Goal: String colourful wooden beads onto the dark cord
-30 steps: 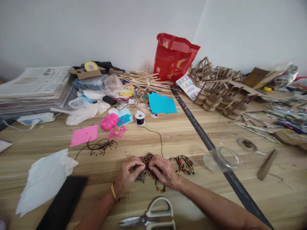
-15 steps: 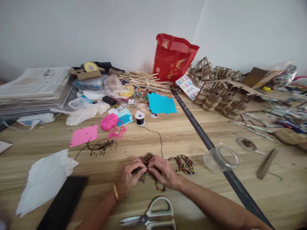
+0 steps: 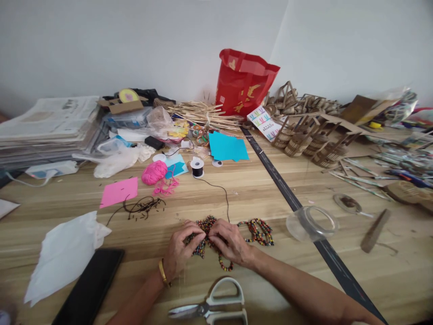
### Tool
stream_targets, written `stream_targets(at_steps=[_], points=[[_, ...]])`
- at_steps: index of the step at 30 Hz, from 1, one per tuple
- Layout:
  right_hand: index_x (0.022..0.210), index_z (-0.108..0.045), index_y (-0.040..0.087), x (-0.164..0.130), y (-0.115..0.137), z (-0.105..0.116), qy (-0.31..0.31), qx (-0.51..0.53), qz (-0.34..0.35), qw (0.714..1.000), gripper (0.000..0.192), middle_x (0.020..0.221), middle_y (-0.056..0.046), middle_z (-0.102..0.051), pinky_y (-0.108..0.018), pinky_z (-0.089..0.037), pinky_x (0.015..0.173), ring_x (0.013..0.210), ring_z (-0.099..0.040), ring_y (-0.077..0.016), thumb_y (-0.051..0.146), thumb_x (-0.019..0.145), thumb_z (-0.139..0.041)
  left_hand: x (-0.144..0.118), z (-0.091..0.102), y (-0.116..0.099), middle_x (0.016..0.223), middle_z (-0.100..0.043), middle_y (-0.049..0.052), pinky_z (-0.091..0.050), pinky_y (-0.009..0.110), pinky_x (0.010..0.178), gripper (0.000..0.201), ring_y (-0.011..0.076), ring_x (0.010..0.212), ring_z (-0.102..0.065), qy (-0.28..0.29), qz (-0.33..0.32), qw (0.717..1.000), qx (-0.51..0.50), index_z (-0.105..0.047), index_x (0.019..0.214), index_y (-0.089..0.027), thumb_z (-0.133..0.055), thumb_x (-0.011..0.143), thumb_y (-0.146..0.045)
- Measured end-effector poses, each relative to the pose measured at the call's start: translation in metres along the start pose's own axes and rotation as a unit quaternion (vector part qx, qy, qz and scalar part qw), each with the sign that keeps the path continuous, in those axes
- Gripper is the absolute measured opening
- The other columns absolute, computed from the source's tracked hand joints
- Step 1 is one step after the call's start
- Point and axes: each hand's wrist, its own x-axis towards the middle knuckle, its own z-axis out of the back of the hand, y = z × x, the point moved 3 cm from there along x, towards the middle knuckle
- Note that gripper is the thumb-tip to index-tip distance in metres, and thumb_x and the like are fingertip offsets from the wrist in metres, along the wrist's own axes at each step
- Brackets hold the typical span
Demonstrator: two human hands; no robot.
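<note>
A piece of strung multicoloured beads (image 3: pixel 207 223) lies on the wooden table (image 3: pixel 257 189) right in front of me. My left hand (image 3: pixel 181 250) and my right hand (image 3: pixel 230 241) meet over its middle, fingertips pinched on the beads. More bead loops (image 3: pixel 259 231) spread out to the right of my right hand. A thin black thread (image 3: pixel 226 198) runs from the beads back to a small spool of black thread (image 3: pixel 197 167). White-handled scissors (image 3: pixel 216 304) lie shut near the table's front edge, between my forearms.
A black phone (image 3: pixel 89 286) and a white plastic sheet (image 3: pixel 64 255) lie at the left. Pink yarn (image 3: pixel 154 172), pink paper (image 3: pixel 119 191) and blue paper (image 3: pixel 227 147) sit farther back. A clear tape roll (image 3: pixel 313 223) lies right, a red bag (image 3: pixel 244 83) and cardboard baskets (image 3: pixel 304 135) behind.
My hands stay on the beads with only slight finger shifts. The view has drifted a little.
</note>
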Motion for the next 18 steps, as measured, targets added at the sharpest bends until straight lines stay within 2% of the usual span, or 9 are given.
stream_targets(at_steps=[3,7,18], points=[[0.088,-0.056,0.018,-0.0005,-0.0005,-0.0007,0.005,-0.001,0.001,1.0,0.013,0.079,-0.006,-0.059,-0.028,-0.045,0.067,0.075,-0.054,-0.0173,0.02,0.096,-0.045,-0.0004,-0.0021,0.0028,0.072,-0.065,0.004,-0.045,0.029,0.07,0.01,0.0179,0.073,-0.058,0.005,-0.018,1.0,-0.005,-0.068,0.074,-0.016,-0.064,0.082,-0.02],[0.09,-0.057,0.017,-0.002,-0.0027,-0.0021,0.005,-0.002,0.001,1.0,0.012,0.081,-0.007,-0.06,-0.028,-0.045,0.067,0.076,-0.054,-0.0172,0.02,0.095,-0.047,-0.0009,-0.0041,0.0031,0.069,-0.063,0.003,-0.044,0.029,0.071,0.015,0.017,0.07,-0.057,0.011,-0.035,0.999,-0.005,-0.066,0.071,-0.016,-0.061,0.085,-0.019],[0.092,-0.057,0.017,-0.0018,-0.0023,-0.0016,-0.01,-0.007,0.004,1.0,0.011,0.082,-0.007,-0.06,-0.028,-0.046,0.068,0.077,-0.055,-0.0175,0.02,0.095,-0.047,-0.0004,-0.0026,0.0023,0.069,-0.061,0.004,-0.044,0.028,0.069,0.022,0.0174,0.07,-0.056,0.011,0.015,1.0,-0.013,-0.065,0.069,-0.016,-0.057,0.087,-0.026]])
